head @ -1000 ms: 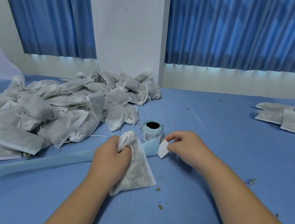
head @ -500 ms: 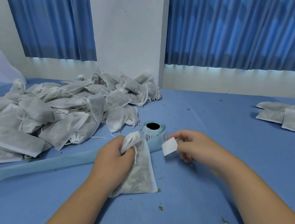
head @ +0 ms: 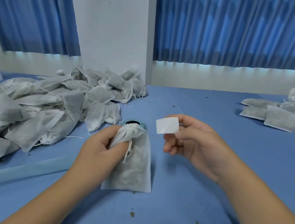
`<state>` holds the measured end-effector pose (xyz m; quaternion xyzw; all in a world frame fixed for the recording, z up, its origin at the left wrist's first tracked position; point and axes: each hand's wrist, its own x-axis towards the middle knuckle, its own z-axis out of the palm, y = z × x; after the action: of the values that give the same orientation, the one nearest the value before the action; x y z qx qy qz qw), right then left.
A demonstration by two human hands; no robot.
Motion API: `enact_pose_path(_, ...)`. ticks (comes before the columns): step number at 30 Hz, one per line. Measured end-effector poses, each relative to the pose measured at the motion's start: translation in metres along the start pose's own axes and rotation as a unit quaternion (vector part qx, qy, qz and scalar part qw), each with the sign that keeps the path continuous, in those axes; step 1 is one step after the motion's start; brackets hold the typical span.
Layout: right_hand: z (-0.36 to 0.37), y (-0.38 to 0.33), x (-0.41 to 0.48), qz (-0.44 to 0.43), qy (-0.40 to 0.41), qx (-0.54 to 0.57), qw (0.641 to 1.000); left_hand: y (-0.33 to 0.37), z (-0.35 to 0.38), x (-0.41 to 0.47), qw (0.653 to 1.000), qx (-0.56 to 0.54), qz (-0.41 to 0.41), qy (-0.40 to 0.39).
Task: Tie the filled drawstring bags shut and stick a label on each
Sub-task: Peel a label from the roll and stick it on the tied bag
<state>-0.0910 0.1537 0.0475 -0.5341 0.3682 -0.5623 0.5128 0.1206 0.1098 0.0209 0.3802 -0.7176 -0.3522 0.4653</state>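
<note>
one loose label (head: 167, 127), one roll (head: 144, 126), dozens of bags (head: 96, 96)

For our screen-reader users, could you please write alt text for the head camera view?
A person's left hand grips the gathered neck of a filled drawstring bag on a blue table, while the right hand pinches a white label beside it. A heap of bags lies at left; labelled bags lie at right.

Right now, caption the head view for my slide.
Left hand grips a drawstring bag by its neck; right hand pinches a white label beside it.
</note>
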Motion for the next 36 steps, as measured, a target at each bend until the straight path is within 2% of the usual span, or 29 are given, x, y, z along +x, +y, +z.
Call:
enact_pose_path(6,-0.004,-0.006,-0.002,-0.055,0.031,0.027,0.998,0.014,0.032,0.041,0.979,-0.093,-0.130,-0.126)
enact_pose_path(11,-0.016,-0.010,0.000,-0.067,0.098,-0.008,0.993,0.022,0.060,0.060,0.966,-0.092,-0.144,-0.194)
enact_pose_path(15,-0.024,-0.009,0.002,-0.065,0.138,-0.023,0.988,0.014,0.072,0.060,0.956,-0.119,-0.163,-0.215)
enact_pose_path(19,-0.026,-0.005,0.005,-0.059,0.148,-0.035,0.987,0.003,0.071,0.058,0.946,-0.117,-0.177,-0.244)
enact_pose_path(23,-0.021,-0.001,0.007,-0.064,0.153,-0.055,0.985,-0.001,0.063,0.058,0.928,-0.169,-0.188,-0.274)
enact_pose_path(28,-0.016,0.003,0.005,-0.108,0.185,-0.156,0.964,0.005,0.057,0.057,0.887,-0.245,-0.204,-0.334)
enact_pose_path(36,-0.014,0.010,-0.001,-0.144,0.198,-0.278,0.929,0.008,0.048,0.057,0.857,-0.296,-0.256,-0.333)
